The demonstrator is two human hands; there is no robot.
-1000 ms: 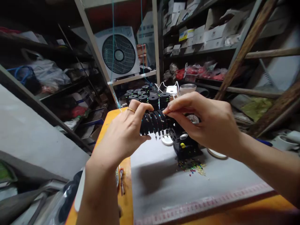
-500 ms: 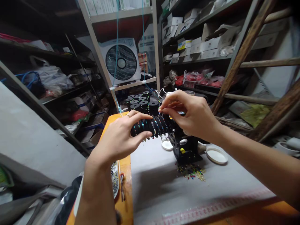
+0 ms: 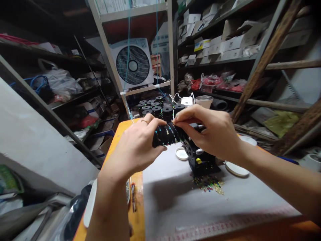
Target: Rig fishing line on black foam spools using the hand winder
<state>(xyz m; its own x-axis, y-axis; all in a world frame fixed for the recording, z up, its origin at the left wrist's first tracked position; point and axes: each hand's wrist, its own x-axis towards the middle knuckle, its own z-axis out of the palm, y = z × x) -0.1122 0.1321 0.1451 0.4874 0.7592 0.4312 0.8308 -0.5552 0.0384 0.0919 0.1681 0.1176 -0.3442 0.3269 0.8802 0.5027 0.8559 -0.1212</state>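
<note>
A black cylindrical roll [image 3: 168, 134] wound with thin beaded strands sits on a black stand [image 3: 204, 167] with a perforated disc and a yellow knob. My left hand [image 3: 136, 145] is wrapped round the left part of the roll, thumb below and fingers on top. Over the roll's right end, the thumb and forefinger of my right hand [image 3: 213, 129] are pinched together against a strand. What lies between those fingertips is too small to make out. Below the stand, small coloured pins or beads [image 3: 209, 184] lie scattered on the white table cover [image 3: 170, 204].
Several black spools [image 3: 156, 109] stand at the back of the table. White lids [image 3: 237, 169] lie right of the stand, and a small white dish [image 3: 182, 154] is left of it. A box fan [image 3: 132, 63], loaded shelves and a wooden ladder [image 3: 258, 72] surround the table.
My left hand has moved right along the roll, and my right hand's pinch has come down onto it. The view has shifted slightly.
</note>
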